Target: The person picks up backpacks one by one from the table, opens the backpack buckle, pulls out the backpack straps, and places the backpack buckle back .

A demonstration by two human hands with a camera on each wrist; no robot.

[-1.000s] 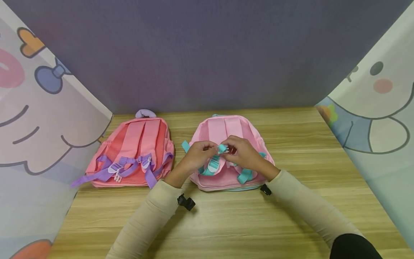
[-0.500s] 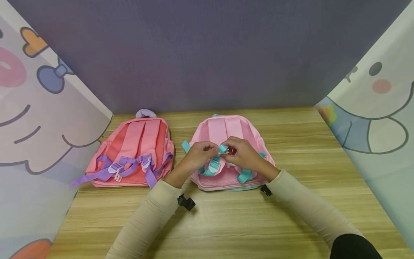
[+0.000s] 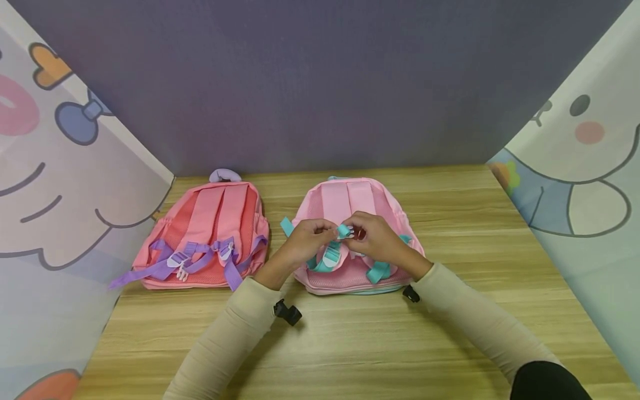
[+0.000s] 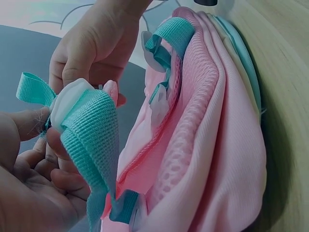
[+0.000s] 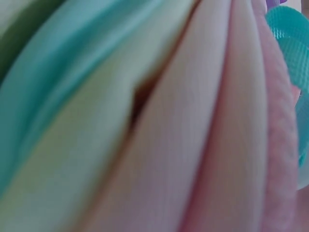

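A light pink backpack [image 3: 350,278] lies on its front with its straps up. Over it, my left hand [image 3: 311,240] pinches the teal webbing strap [image 4: 96,140] by its white plastic buckle [image 4: 70,99]. My right hand [image 3: 372,236] meets it from the other side, thumb and fingers on the buckle. A small teal loop shows between the two hands in the head view. The fingers hide part of the buckle, so whether its halves are joined cannot be made out. The right wrist view holds mostly the backpack's blurred side [image 5: 193,121].
To the left lies a coral backpack [image 3: 200,222] with purple straps [image 3: 160,269] and white buckles. Both rest on a wood-grain table [image 3: 350,355]. A grey wall [image 3: 320,83] stands behind, with cartoon-printed panels at left and right. A black clip [image 3: 288,312] hangs beneath the left sleeve.
Both hands stay in nearly the same place over the pink backpack. The teal loop between them shifts very slightly.
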